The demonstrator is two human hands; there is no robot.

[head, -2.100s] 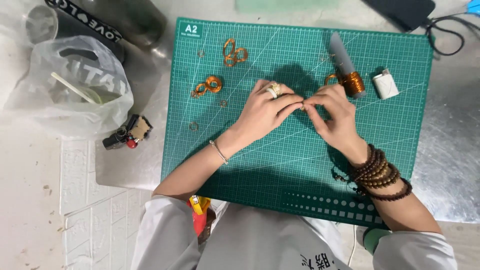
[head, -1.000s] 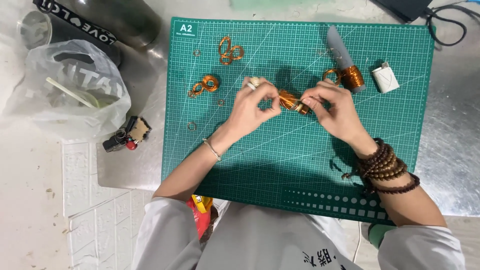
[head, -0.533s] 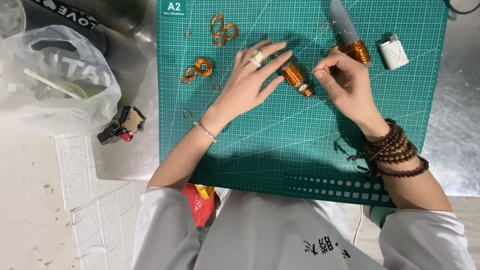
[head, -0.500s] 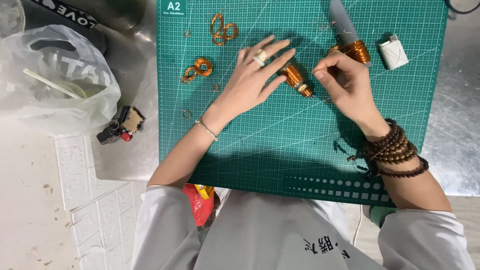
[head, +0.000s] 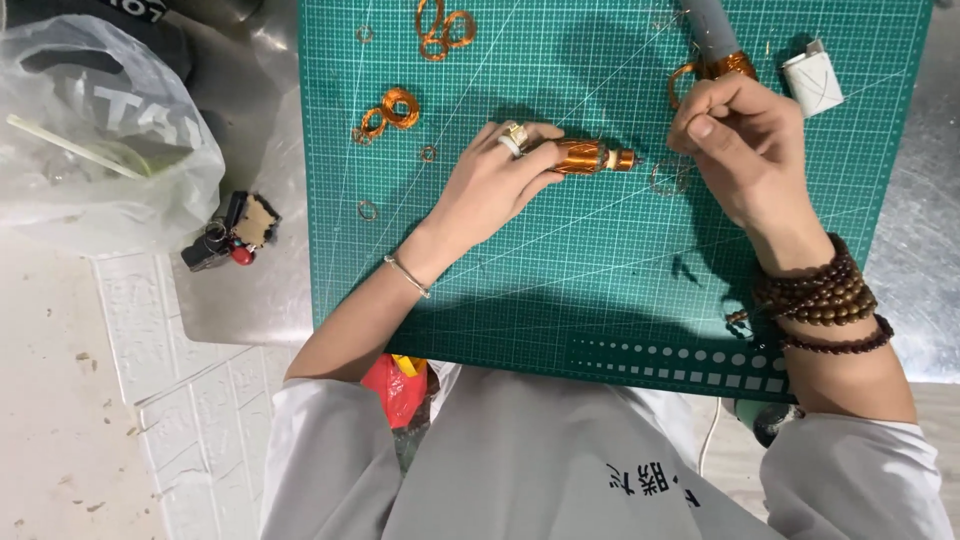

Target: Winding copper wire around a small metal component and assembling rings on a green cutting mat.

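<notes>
Right hand has pulled away, fingers pinched; left hand presses copper coil down

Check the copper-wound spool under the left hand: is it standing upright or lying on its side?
Lying on its side. The copper-wound spool rests lengthwise on the green cutting mat, its tip pointing right, the left hand pinning it.

two hands, one copper-wound spool, one lighter
</notes>
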